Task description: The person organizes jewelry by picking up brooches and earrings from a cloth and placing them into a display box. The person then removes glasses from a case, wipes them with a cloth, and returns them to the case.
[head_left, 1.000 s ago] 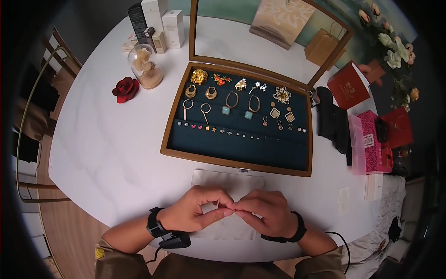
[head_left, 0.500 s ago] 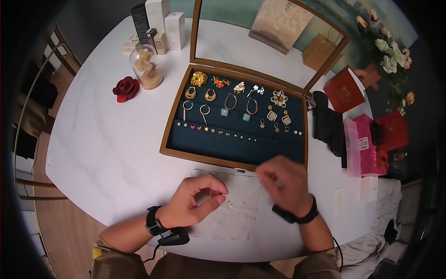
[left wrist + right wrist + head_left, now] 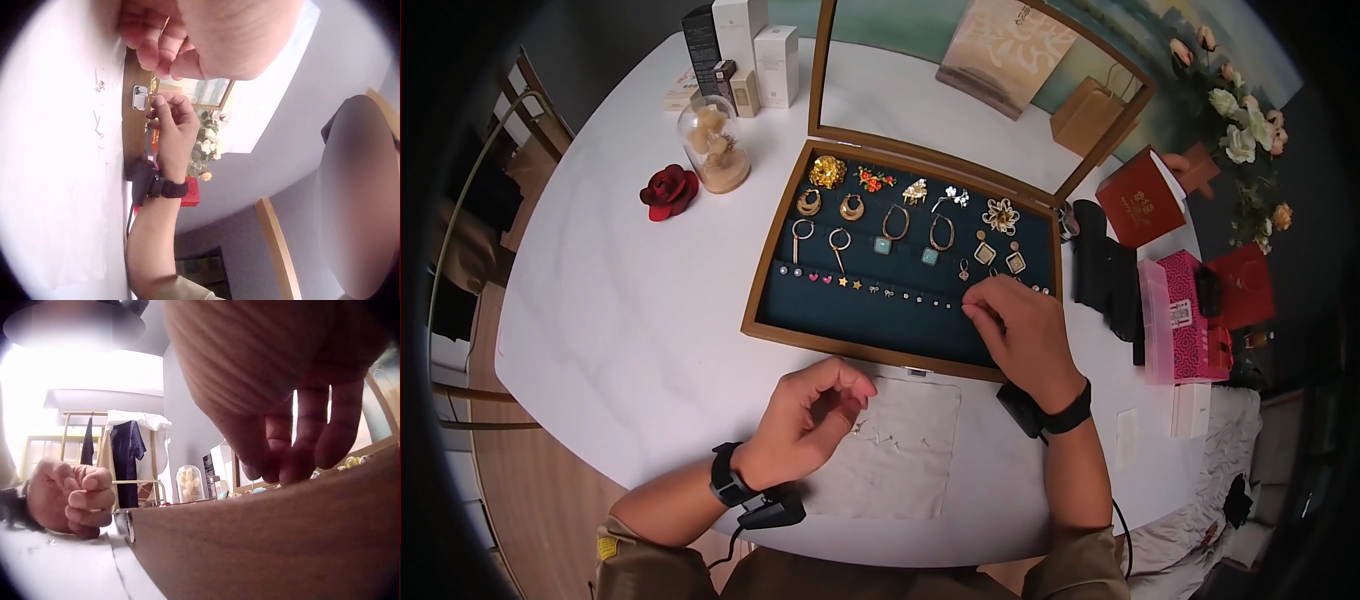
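Observation:
Above the lower right of a jewelry box (image 3: 870,351) with dark lining, my right hand (image 3: 1030,335) pinches with thumb and forefinger at the row of small studs (image 3: 907,296). The small earring between these fingertips is mostly hidden. My left hand (image 3: 805,415) hovers over the left part of a pale cloth (image 3: 890,490), its fingers loosely curled and nothing plainly in them. Several tiny studs (image 3: 888,440) lie on the cloth beside it. Pinned higher in the box are hoops, turquoise drop earrings (image 3: 883,245) and a gold flower brooch (image 3: 828,172).
The box's glass lid (image 3: 980,90) stands raised behind it. A glass dome (image 3: 718,145), a red fabric flower (image 3: 668,192) and cosmetic boxes (image 3: 776,66) stand at the left back. To the right are black cases (image 3: 1105,275), a pink box (image 3: 1180,312) and a red box (image 3: 1141,197).
My hands met fingertip to fingertip over the cloth a second ago. The right has moved away, up and over the box; the left has drawn slightly left, uncovering the small studs on the cloth.

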{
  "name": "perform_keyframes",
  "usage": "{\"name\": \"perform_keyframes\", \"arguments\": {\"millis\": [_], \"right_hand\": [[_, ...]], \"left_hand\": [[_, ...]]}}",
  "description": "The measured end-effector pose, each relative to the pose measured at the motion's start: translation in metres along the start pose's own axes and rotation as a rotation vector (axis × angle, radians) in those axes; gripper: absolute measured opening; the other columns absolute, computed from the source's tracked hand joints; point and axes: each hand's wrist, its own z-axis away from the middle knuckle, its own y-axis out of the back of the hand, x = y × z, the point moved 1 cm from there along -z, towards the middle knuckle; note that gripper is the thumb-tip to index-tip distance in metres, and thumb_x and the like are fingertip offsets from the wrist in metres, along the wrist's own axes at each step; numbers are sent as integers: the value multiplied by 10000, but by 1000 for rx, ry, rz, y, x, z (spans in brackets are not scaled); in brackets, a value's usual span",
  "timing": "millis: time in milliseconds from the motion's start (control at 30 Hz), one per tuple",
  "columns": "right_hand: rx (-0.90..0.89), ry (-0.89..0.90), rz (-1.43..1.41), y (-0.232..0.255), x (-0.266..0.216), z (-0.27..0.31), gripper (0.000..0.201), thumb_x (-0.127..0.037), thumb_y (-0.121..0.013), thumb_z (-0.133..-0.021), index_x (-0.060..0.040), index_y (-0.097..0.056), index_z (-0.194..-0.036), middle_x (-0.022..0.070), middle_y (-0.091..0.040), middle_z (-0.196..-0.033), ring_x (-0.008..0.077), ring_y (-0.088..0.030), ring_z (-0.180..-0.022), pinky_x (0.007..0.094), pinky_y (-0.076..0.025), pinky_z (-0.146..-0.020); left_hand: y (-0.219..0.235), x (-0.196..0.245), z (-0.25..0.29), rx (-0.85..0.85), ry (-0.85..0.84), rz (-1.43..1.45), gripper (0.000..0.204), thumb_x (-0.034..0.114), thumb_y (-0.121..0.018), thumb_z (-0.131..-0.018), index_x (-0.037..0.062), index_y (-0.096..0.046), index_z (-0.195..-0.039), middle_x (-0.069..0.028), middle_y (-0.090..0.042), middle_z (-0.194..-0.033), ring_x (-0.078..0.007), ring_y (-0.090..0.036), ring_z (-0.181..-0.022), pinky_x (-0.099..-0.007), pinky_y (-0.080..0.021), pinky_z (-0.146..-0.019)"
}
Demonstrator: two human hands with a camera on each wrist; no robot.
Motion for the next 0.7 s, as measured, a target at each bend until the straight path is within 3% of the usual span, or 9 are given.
{"name": "perform_keyframes", "arguments": {"millis": [167, 233, 700], "right_hand": [[-13, -14, 41, -5, 3, 2, 63, -93, -706, -918, -90, -644, -926, 67, -659, -837, 301, -683, -754, 395, -523, -631], [7, 4, 50, -6, 3, 3, 72, -82, -708, -910, -90, -639, -927, 69, -651, -832, 302, -679, -752, 393, -523, -629], [24, 58, 120, -10, 1, 5, 43, -52, -701, -893, -66, -677, -925, 69, -622, -870, 288, -684, -772, 395, -544, -646]], "left_hand": [[2, -1, -2, -17, -10, 8, 255, -131, -467, -918, -10, -630, -1072, -27, -615, -1020, -89, -559, -960, -250, -459, -887], [0, -2, -3, 16, -79, 7, 374, -175, -400, -810, -8, -631, -1051, -46, -612, -958, -86, -564, -847, -233, -473, -731], [1, 0, -3, 17, -56, -29, 492, -161, -324, -728, -3, -650, -1061, -44, -611, -929, -87, -528, -773, -233, -455, -698]]}}
